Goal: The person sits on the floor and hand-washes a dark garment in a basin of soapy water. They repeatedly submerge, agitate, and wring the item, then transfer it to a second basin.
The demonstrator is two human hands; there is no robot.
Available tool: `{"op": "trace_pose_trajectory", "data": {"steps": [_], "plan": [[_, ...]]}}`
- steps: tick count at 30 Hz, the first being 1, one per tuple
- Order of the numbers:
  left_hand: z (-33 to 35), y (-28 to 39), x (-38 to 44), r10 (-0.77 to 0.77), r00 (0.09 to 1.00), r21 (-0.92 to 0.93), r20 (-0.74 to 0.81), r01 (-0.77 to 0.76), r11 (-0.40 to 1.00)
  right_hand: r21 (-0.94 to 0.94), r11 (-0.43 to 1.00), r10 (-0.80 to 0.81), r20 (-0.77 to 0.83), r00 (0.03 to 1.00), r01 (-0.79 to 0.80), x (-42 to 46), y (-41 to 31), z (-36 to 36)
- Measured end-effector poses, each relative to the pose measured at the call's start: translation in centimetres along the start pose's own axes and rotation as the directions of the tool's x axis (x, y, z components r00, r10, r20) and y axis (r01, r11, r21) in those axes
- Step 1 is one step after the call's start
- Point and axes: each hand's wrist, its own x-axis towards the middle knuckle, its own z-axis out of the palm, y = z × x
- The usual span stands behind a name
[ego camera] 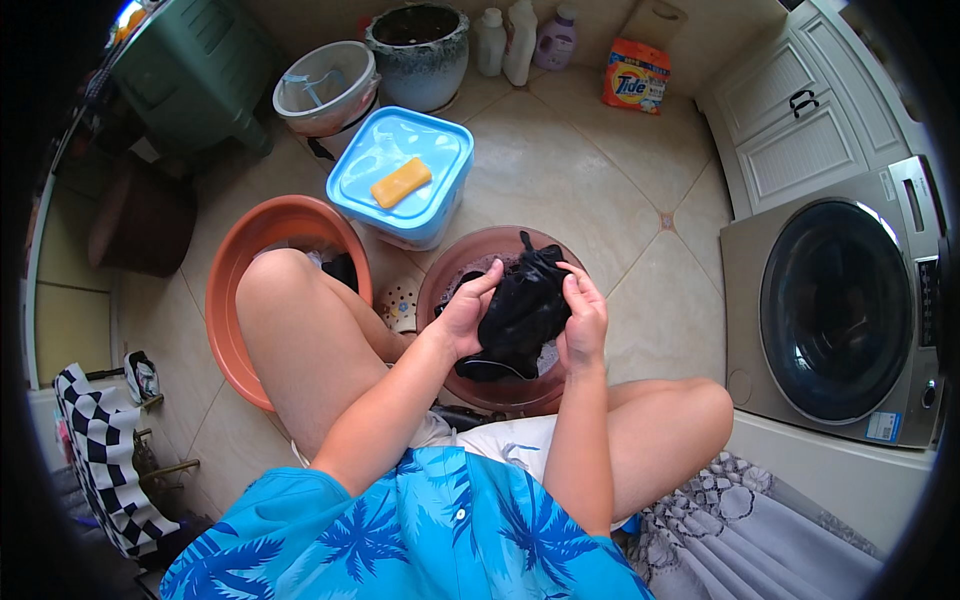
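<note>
Between my two hands hangs a wet black cloth garment (pixel 525 311), held above a reddish-brown plastic basin (pixel 439 270) of sudsy water. My left hand (pixel 469 307) grips its left side with the thumb up. The upper right edge of the cloth is pinched by my right hand (pixel 583 315). More dark fabric lies in the basin beneath, partly hidden by the garment. Beyond the basin, an orange bar of soap (pixel 401 182) rests on the light blue lid of a plastic tub (pixel 442 146).
An orange basin (pixel 217 300) with clothes stands left, partly behind my knee. A washing machine (pixel 739 300) is at right. Along the back are a waste bin (pixel 330 82), a glazed pot (pixel 420 71), detergent bottles (pixel 520 45) and a Tide bag (pixel 636 77).
</note>
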Motion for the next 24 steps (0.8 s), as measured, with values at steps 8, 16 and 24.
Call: {"op": "trace_pose_trajectory", "data": {"steps": [8, 16, 24], "plan": [[-6.1, 2.0, 1.6, 0.298, 0.935, 0.087, 0.190, -0.319, 0.944, 0.050, 0.998, 0.031, 0.000, 1.000, -0.031, 0.6, 1.3, -2.1], [0.7, 0.2, -0.5, 0.176, 0.983, 0.166, -0.054, -0.165, 0.972, 0.215, 0.954, 0.179, 0.155, 0.972, -0.210, -0.4, 0.3, -0.9], [0.5, 1.0, -0.6, 0.487, 0.869, 0.440, -0.091, -0.403, 0.802, -0.363, 0.915, 0.081, -0.264, 0.961, -0.177, 1.2, 3.7, -4.1]]}}
